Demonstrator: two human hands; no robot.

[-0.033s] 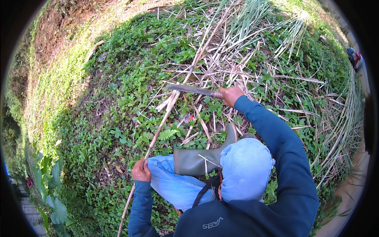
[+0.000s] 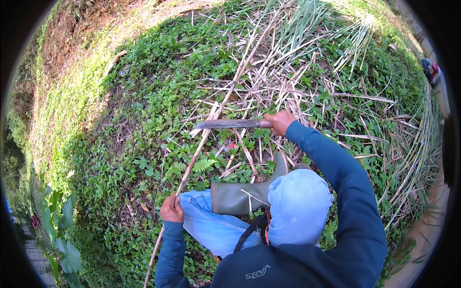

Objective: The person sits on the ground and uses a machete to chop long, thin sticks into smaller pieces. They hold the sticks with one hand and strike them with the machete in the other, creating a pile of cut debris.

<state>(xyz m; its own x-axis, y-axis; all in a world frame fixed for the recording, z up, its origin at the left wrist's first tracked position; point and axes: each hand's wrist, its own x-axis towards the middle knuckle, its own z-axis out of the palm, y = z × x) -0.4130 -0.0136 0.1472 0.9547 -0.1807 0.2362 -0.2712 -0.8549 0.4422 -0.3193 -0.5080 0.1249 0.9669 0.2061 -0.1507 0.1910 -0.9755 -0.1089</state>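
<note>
My left hand [image 2: 172,209] is closed around a long, dry, tan stalk [image 2: 193,160], beside my left knee. From there the stalk slants up and away to the right, over the pile of cut stems. My right hand [image 2: 280,122] grips the handle of a machete [image 2: 229,124], its blade pointing left. The blade lies across the stalk farther out than my left hand; whether it touches or hovers just above, I cannot tell. Below it are a small fern frond [image 2: 203,165] and a small red object [image 2: 233,145].
Dry cut stems [image 2: 283,89] litter the ground ahead, with long green grass blades [image 2: 307,24] beyond. More long stalks [image 2: 418,149] lie at the right, beside a pale paved edge [image 2: 422,230]. My green rubber boot [image 2: 235,198] is bent in front of me among low leafy plants.
The machete and my right hand have shifted slightly; the blade now crosses the stalk lower down, nearer to me. My left hand keeps its hold in about the same place.
</note>
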